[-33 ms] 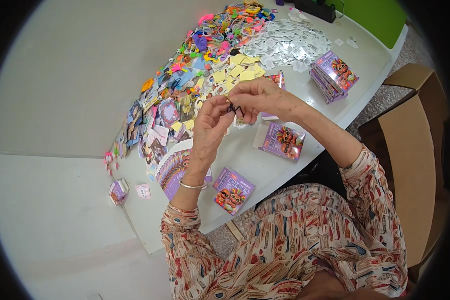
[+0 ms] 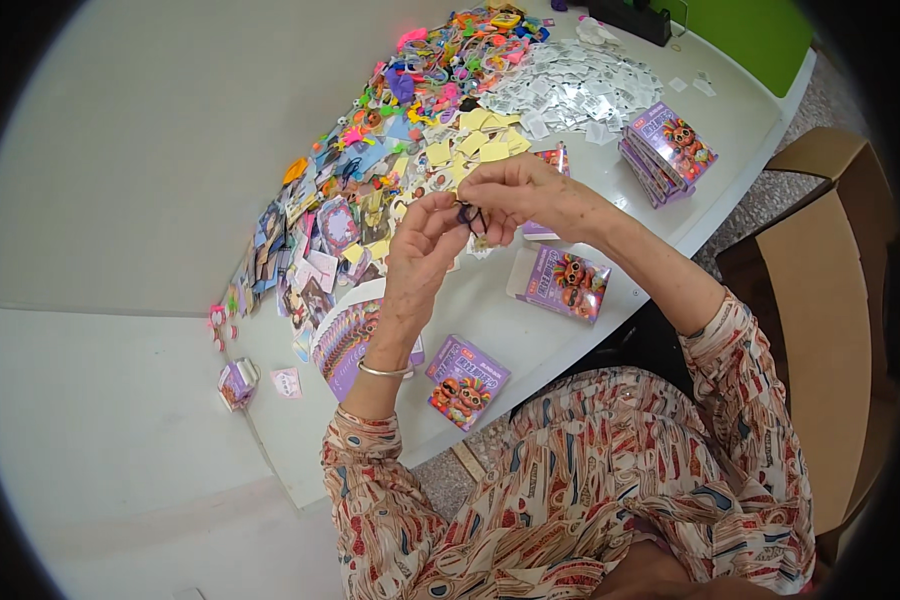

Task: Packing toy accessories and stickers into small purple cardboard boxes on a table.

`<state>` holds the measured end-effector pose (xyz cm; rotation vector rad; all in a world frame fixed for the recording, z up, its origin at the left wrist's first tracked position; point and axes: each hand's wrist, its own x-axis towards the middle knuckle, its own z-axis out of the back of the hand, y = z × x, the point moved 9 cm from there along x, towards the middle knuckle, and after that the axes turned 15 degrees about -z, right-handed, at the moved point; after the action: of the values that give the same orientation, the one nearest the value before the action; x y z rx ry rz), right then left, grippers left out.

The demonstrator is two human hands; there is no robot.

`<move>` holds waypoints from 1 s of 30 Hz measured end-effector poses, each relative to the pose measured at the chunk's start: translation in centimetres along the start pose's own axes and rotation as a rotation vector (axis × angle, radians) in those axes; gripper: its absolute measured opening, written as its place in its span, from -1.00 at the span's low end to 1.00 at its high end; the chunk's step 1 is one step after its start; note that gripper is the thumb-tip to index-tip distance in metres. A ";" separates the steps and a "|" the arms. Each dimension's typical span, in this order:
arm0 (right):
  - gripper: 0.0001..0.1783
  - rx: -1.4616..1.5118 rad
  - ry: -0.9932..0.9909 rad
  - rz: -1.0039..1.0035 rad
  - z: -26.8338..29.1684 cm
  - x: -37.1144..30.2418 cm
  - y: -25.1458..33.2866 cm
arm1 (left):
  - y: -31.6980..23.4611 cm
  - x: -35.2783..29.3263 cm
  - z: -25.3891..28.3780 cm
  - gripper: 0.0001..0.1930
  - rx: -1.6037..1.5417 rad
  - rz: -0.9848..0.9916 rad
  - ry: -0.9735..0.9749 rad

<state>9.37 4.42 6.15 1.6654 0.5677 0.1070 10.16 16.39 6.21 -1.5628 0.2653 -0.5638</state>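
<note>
Above the table, my left hand [image 2: 430,240] and my right hand [image 2: 515,198] meet with fingertips pinched together. Between them is a thin dark cord [image 2: 469,214], bent into a small loop. Both hands appear to grip it, though the fingers partly cover it. A small pale piece [image 2: 481,242] shows just under the cord by my right fingers; its kind is too small to make out. Beneath and beyond my hands lie yellow paper squares [image 2: 470,142]. An open purple box [image 2: 567,283] lies nearest my right wrist, and another purple box [image 2: 468,380] lies right of my left forearm.
A heap of colourful small toys and cords [image 2: 450,65] runs along the wall. White packets [image 2: 575,90] spread beside it. Purple boxes [image 2: 667,150] are stacked at right. Fanned purple cartons [image 2: 340,345] lie by my left wrist. A cardboard box [image 2: 820,300] stands right of me.
The dark cord has shifted from a crumpled bend to a more open loop between my fingers. My hands stay almost in the same place.
</note>
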 end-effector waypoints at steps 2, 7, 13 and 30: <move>-0.74 0.152 -0.023 -0.037 1.0 -0.1 -0.5 | 0.2 -0.1 -0.4 -0.61 -0.061 0.023 -0.004; -0.76 0.235 -0.003 -0.018 1.5 0.2 -1.1 | 1.3 -0.9 -2.3 -0.56 -0.095 0.097 0.132; -0.75 0.333 -0.054 -0.014 2.3 0.4 -1.0 | 2.5 -1.0 -3.0 -0.63 -0.176 0.151 0.182; -0.72 0.163 -0.133 0.025 2.8 -0.4 -0.9 | 2.6 -1.1 -0.9 -0.67 -0.163 0.172 0.039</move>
<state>9.81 1.76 4.93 1.8229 0.4656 -0.0328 9.19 15.94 3.47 -1.6680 0.4812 -0.4470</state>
